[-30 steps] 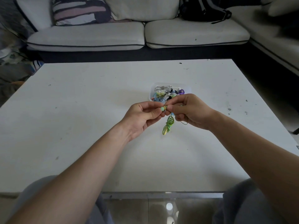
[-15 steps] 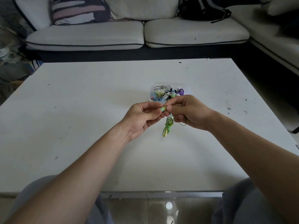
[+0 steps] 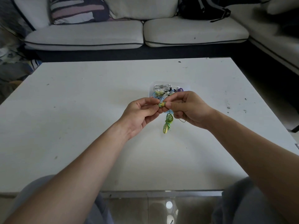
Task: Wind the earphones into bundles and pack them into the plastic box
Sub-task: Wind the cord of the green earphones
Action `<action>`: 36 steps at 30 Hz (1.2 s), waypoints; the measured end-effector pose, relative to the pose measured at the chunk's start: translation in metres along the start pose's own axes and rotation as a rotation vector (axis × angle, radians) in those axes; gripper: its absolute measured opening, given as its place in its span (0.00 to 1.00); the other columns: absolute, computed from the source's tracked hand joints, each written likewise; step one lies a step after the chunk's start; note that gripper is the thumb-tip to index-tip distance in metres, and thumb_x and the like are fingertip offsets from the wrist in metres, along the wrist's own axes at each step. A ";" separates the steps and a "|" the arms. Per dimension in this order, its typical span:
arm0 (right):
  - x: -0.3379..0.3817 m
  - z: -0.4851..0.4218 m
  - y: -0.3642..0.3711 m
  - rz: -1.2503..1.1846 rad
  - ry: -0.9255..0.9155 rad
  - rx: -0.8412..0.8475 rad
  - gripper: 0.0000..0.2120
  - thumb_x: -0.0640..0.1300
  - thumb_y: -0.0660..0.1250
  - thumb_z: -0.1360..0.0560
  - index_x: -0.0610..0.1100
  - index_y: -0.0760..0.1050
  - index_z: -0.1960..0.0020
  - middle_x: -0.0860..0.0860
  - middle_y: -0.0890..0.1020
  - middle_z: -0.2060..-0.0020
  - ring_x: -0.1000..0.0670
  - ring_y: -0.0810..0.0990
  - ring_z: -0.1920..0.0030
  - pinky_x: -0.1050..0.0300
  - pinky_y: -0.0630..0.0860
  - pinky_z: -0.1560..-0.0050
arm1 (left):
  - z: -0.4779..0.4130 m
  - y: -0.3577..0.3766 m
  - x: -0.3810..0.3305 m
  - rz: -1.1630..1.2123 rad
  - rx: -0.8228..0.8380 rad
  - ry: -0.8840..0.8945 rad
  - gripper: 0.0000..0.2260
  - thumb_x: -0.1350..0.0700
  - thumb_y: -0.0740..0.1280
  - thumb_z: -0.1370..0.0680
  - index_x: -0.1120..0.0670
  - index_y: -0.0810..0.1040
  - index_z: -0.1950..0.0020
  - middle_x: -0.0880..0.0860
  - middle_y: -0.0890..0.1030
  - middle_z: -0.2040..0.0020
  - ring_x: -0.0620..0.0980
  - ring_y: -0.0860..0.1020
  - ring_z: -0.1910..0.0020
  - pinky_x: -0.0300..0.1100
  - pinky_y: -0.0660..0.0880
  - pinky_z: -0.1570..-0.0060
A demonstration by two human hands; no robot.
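In the head view, our left hand point(image 3: 140, 113) and right hand point(image 3: 189, 107) both pinch the earbuds point(image 3: 161, 104) between curled fingers point(image 3: 150, 110). This lets the green earphones point(image 3: 168, 123) hang wound above the bench point(image 3: 80, 110), probably for finishing. The plastic box point(image 3: 150, 94) sits just beyond, holding other bundles point(image 3: 161, 91).

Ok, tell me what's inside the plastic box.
The plastic box holds wound earphone bundles: white, yellow, blue, plus something purple. The left hand and right hand cover its near part, hiding the rest.
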State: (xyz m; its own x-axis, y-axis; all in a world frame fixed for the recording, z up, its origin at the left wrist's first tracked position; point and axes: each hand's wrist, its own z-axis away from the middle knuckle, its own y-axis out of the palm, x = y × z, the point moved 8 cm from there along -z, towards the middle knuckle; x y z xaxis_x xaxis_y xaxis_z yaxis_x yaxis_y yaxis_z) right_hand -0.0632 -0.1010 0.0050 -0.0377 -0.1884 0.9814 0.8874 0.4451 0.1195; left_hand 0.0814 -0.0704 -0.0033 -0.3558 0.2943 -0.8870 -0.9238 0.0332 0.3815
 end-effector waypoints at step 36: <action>0.008 0.007 0.002 0.127 0.026 0.043 0.03 0.31 0.68 0.23 0.33 0.79 0.50 0.42 0.84 0.64 0.54 0.73 0.73 0.64 0.68 0.70 | 0.002 0.001 0.007 0.004 0.028 -0.048 0.07 0.70 0.68 0.27 0.58 0.81 0.54 0.55 0.85 0.62 0.47 0.83 0.63 0.35 0.80 0.60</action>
State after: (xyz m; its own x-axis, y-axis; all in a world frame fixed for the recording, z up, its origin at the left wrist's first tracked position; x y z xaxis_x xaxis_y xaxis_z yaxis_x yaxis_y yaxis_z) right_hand -0.0650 -0.0961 0.0143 0.0861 -0.1503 0.9849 0.8636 0.5042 0.0014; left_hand 0.0781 -0.0664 -0.0083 -0.3521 0.3396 -0.8722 -0.9176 0.0583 0.3932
